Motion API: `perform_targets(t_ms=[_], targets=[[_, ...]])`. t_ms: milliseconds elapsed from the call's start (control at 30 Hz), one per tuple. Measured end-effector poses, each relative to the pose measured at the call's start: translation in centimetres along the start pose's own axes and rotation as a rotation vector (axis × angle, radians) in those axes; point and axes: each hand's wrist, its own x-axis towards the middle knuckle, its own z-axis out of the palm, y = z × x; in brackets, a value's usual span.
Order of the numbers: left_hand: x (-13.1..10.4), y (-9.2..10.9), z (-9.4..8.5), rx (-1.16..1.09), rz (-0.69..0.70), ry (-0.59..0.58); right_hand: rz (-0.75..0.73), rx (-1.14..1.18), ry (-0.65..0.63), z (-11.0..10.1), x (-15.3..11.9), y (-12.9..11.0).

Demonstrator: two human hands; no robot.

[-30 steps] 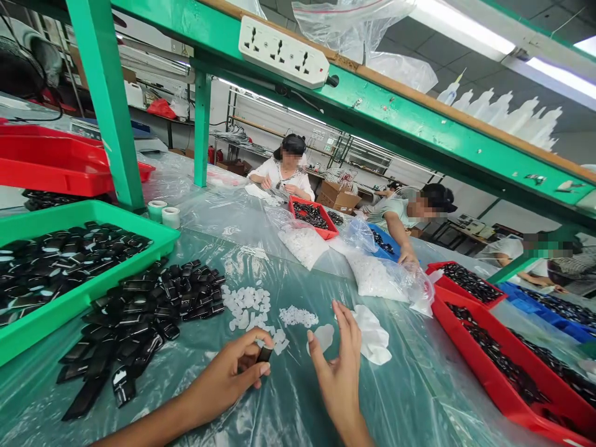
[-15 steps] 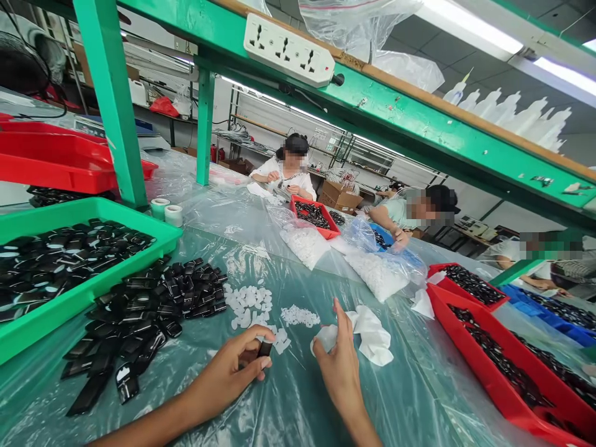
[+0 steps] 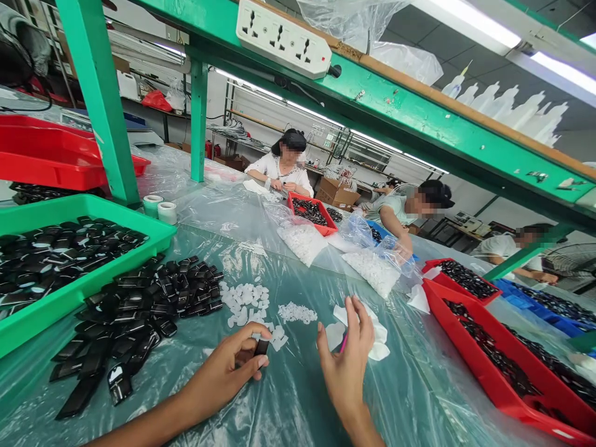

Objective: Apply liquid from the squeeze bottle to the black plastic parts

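Note:
My left hand pinches a small glossy black plastic piece between thumb and fingers, just above the sheet-covered table. My right hand is held apart from it, thumb and fingers spread, over crumpled white cloth or paper. A thin pink object shows between thumb and fingers; whether the hand touches it I cannot tell. Beyond my hands lie small white flat pieces and a pile of tiny clear-white bits. To the left spreads a heap of similar black pieces.
A green tray full of black pieces stands left, with a red tray behind. Long red bins of black parts line the right. A green shelf frame crosses overhead. Across the table sit co-workers near bags of white bits.
My right hand has shifted slightly right over the white cloth, its fingers curving more, and the pink object has come into view. My left hand still holds the black piece.

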Motion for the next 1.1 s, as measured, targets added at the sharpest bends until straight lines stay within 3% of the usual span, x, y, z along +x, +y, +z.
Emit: perform_targets(t_ms=[67,167,300,467,700,1100], targets=[[0.0,0.0,0.1,0.014,0.011,0.004,-0.126,0.059,0.026,-0.2,-0.6,-0.6],[0.0,-0.2,0.3,0.025,0.056,0.015,-0.257,0.155,-0.115,0.2,-1.7,-1.0],[0.0,-0.3,0.5,0.043,0.084,0.015,-0.206,0.183,-0.398,2.2,-2.6,-0.7],[-0.1,-0.7,0.6,0.129,0.179,0.036,-0.167,0.069,-0.568,4.8,-3.1,0.4],[-0.5,-0.5,0.5,0.234,0.237,0.086,-0.201,0.003,-0.591,5.2,-2.9,0.8],[-1.0,0.3,0.2,0.303,0.256,0.042,-0.131,-0.014,-0.627,4.6,-2.2,0.1]])
